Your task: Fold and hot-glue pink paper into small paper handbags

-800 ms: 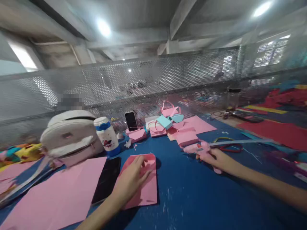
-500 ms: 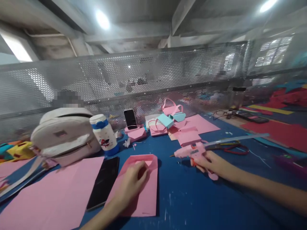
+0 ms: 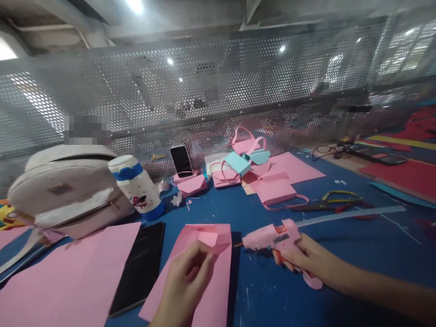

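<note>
Glue gun nozzle just beside pink sheet edge

A ceiling lamp at twelve o'clock gives cool, even light and speckles the perforated metal screen with glare. Soft shadows edge the paper and glue gun on the blue surface. Edges bow; three o'clock is blurred.

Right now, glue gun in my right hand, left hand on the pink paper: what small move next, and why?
Probably ease the glue gun left until its nozzle meets the pink paper: the tip hovers off the paper's right edge, and your left hand holds the flap raised.
</note>
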A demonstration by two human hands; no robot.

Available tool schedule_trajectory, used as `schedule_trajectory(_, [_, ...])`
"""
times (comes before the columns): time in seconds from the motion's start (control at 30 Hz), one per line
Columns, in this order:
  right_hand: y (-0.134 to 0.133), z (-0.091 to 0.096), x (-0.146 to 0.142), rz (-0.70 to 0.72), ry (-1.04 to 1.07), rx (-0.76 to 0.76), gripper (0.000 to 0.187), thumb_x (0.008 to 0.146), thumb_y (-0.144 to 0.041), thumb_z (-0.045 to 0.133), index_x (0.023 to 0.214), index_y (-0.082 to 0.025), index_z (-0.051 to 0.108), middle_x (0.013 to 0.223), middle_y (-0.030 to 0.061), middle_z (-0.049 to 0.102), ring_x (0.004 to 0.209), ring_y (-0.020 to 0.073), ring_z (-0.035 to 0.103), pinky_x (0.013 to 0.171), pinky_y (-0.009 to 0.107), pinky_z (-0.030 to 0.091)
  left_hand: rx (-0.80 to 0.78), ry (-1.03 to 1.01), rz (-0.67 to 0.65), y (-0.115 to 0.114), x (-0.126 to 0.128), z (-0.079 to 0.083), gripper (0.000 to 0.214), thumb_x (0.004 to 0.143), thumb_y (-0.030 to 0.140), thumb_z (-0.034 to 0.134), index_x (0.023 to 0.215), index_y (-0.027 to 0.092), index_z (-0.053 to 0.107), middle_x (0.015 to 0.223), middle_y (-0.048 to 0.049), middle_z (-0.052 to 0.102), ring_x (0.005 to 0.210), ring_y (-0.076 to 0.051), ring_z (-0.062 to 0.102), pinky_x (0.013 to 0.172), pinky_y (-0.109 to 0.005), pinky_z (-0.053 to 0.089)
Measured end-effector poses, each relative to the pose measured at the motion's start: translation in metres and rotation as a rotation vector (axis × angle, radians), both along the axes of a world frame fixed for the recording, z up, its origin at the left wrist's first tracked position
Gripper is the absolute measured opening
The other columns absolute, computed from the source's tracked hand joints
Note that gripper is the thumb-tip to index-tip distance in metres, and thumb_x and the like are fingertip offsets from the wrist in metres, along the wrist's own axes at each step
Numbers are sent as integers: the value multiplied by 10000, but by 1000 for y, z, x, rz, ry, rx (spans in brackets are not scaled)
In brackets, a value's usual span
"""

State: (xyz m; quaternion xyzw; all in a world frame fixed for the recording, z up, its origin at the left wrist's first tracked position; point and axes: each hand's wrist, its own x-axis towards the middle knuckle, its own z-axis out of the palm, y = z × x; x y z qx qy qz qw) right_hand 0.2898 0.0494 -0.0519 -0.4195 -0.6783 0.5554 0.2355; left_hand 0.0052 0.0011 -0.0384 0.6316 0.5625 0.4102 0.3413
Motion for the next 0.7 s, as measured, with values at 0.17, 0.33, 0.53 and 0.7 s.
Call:
schedule_trajectory(0.17, [-4,1,-5,-60,-50,-38,580,826,-714,496,846,-148,624,721,8,481,636,140,443,557,251,366,42,51,-18,-4,-4,-1,282,935,387,539,736,188,558,637,39,480,553,-95,422,508,-160,373])
schedule_trajectory(0.33, [-7,-2,-3,-105,-53,-47,568,825,-712,489,831,-162,629,761,26,515,681,163,472,633,289,413,84,66,-19,-4,-4,-2,259,942,354,529,742,193,556,630,41,474,538,-91,414,491,-156,363])
schedule_trajectory(0.53, [-8,2,-4,-108,-77,-33,553,853,-700,472,817,-172,633,737,7,477,666,154,457,628,276,421,87,17,35,-5,3,1,276,927,370,545,718,190,557,628,40,476,564,-99,415,533,-178,363])
schedule_trajectory(0.7, [-9,4,-4,-110,-100,-43,590,835,-737,457,828,-170,624,712,-11,440,584,126,398,532,250,382,111,-8,66,-8,9,7,273,911,360,558,699,189,557,609,45,464,551,-102,397,525,-192,341])
